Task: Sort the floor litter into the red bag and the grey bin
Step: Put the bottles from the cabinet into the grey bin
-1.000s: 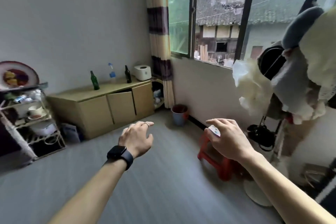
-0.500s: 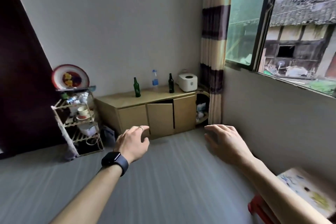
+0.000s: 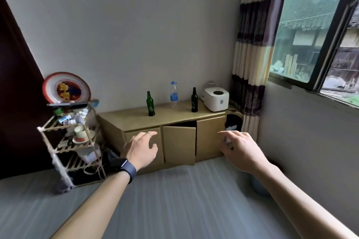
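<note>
Searching for litter with nothing in hand

Neither the red bag nor the grey bin shows, and the floor (image 3: 174, 200) before the cabinet (image 3: 174, 122) looks bare of litter. Both hands hover in front of that cabinet: left hand (image 3: 140, 150) loosely spread and empty, right hand (image 3: 240, 151) likewise. Risk, I judge: bottles (image 3: 150, 104) atop the cabinet get mistaken for litter, or scraps beside it get overlooked.

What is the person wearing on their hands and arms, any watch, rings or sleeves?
Both forearms are bare, with no sleeves in view. The left wrist carries a smartwatch with a dark rectangular face and a dark blue-grey band. A thin ring sits on a finger of the left hand. The right hand shows no ring, watch or glove.
</note>
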### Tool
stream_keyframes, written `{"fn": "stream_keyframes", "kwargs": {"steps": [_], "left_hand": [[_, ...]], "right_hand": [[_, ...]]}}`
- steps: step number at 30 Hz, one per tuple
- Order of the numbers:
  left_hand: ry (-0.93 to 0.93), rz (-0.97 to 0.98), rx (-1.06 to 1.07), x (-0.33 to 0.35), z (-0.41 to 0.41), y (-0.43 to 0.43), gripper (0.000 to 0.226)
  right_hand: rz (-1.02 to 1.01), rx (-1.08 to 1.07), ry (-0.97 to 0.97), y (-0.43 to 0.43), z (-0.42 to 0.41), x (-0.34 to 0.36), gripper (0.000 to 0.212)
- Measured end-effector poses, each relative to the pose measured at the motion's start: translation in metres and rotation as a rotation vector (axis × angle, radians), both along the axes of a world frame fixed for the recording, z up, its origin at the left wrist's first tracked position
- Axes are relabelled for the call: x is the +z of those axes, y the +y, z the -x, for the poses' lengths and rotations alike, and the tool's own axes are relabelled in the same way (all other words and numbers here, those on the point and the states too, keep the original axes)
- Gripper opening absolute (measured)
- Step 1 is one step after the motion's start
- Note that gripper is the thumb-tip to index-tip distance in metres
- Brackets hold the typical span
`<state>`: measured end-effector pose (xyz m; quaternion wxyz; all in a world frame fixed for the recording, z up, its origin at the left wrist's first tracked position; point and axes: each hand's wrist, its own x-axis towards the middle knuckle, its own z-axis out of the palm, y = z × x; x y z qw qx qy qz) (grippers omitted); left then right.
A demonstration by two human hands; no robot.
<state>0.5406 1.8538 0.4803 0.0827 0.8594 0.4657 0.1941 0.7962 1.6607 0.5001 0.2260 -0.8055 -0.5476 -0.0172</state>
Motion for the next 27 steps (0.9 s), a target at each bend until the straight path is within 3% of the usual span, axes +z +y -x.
{"fn": "stream_keyframes", "kwargs": {"steps": [2,8,14,23,27], "left_hand": [[0.006,-0.019,-0.017,0.008,-0.02,0.045,0.045],[0.002,0.02,-0.065,0.011,-0.078,0.165,0.06],[0.049,-0.023,-0.07,0.012,-0.137,0.274,0.049],[-0.003,0.012,-0.03,0.028,-0.239,0.465,0.059],[0.043,-0.035,0.003,0.033,-0.281,0.534,0.05]], "right_hand": [[-0.027,0.01,-0.022,0.048,-0.017,0.01,0.056],[-0.045,-0.037,-0.023,0.166,-0.064,0.021,0.04],[-0.024,-0.04,0.002,0.279,-0.122,0.01,0.042],[-0.023,-0.004,0.003,0.485,-0.238,0.016,0.042],[-0.008,-0.013,0.034,0.568,-0.284,0.018,0.044]]}}
